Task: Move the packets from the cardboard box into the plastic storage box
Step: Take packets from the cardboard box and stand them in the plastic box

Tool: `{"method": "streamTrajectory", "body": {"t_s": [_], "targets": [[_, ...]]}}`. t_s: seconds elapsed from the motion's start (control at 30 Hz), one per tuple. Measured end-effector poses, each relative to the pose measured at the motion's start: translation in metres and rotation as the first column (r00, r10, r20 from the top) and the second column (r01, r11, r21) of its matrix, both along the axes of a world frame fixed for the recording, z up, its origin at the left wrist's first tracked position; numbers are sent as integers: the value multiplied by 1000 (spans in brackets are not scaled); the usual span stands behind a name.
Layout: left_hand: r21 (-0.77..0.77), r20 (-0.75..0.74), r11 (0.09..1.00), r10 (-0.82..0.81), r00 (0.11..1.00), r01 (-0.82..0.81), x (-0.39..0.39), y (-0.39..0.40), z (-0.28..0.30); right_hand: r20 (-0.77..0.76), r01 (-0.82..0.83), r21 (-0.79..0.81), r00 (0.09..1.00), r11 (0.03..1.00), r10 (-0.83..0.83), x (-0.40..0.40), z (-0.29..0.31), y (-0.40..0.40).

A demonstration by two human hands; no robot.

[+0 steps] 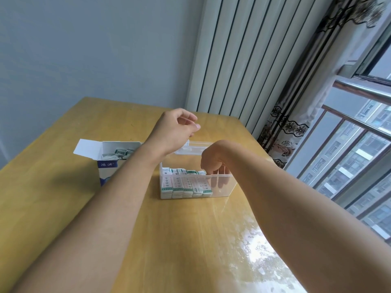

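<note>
Yellow wooden table (pixel 190 229) in a room corner, glare on the near right part; window (pixel 359 166) and patterned curtain (pixel 292 134) to the right. Right hand (pixel 213 161) reaches down into the clear plastic storage box (pixel 230 187), fingers curled downward just right of the upright row of packets (pixel 186 185) (whether they pinch a packet: cannot tell, fingertips blurred behind the box wall). Row fills the left part of the box. Left hand (pixel 175 127) hovers above and beyond the box, fingers loosely curled, holding nothing. Left of that forearm: open cardboard box (pixel 108 163), flap up, more packets inside. Beyond: white radiator (pixel 243 60), grey wall (pixel 84 49).
</note>
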State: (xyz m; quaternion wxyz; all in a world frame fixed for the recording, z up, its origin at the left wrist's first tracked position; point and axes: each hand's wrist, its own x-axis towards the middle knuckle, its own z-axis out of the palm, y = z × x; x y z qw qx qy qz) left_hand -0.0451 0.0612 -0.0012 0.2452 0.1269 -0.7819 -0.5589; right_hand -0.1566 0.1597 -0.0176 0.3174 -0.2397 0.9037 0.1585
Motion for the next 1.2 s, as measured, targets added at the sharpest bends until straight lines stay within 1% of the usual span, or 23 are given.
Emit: {"method": "streamTrajectory", "body": {"t_s": [0.1, 0.2, 0.33, 0.4, 0.53, 0.8, 0.87, 0.93, 1.03, 1.1, 1.13, 1.17, 1.2], "targets": [[10, -11, 1000, 14, 1000, -14, 0, -2, 0, -42, -46, -35, 998, 998, 45, 3, 6, -1], [33, -27, 999, 33, 999, -32, -1, -5, 0, -126, -164, -62, 980, 984, 155, 10, 15, -6], [46, -31, 998, 39, 999, -37, 0, -8, -1, -76, -229, -196, 973, 953, 218, 17, 6, -21], [49, -28, 998, 33, 999, -32, 0, -8, -2, -73, -254, -197, 967, 947, 245, 19, 2, -26], [42, -20, 999, 27, 999, -26, 1, -6, -2, -100, -263, -145, 963, 954, 250, 21, 0, -27], [34, -17, 999, 29, 999, -28, -2, -8, -3, -88, -241, -153, 969, 958, 230, 25, 3, -27], [49, -35, 998, 43, 998, -42, -2, -10, -3, -78, -215, -170, 976, 962, 205, 24, 7, -27], [75, -85, 994, 87, 993, -81, 2, -17, 2, -79, -208, -207, 978, 956, 195, 24, 19, -26], [113, -212, 974, 216, 953, -195, 16, -36, 14, -164, -276, -282, 957, 919, 238, 30, 50, -29], [135, -272, 955, 293, 917, -265, 31, -50, 18, -241, -338, -363, 934, 868, 263, 40, 74, -35], [119, -268, 947, 321, 908, -300, 38, -59, 18, -279, -370, -418, 921, 830, 271, 47, 83, -40], [71, -230, 940, 341, 912, -333, 49, -69, 17, -315, -411, -473, 905, 779, 286, 56, 89, -48], [8, -156, 937, 346, 925, -349, 56, -77, 13, -349, -453, -512, 886, 730, 305, 63, 92, -55]]}}
